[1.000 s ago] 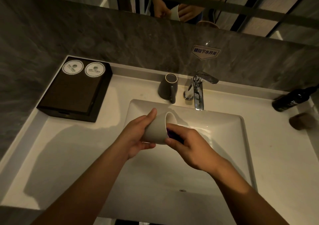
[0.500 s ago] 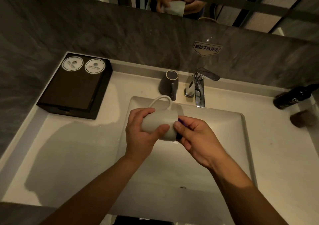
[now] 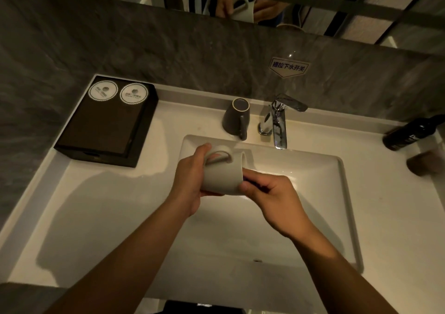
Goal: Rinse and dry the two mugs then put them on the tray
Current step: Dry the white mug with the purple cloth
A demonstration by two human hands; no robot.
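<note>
Pale mug (image 3: 224,178) rotated handle-up within left hand (image 3: 190,183).

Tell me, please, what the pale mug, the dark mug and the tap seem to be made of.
Pale mug: probably glazed ceramic with a satin finish; it has a thick wall and handle and a soft sheen. Dark mug: likely ceramic too, matte grey, with a pale rim. Tap: polished chrome-plated metal, judging by its mirror reflections.
</note>
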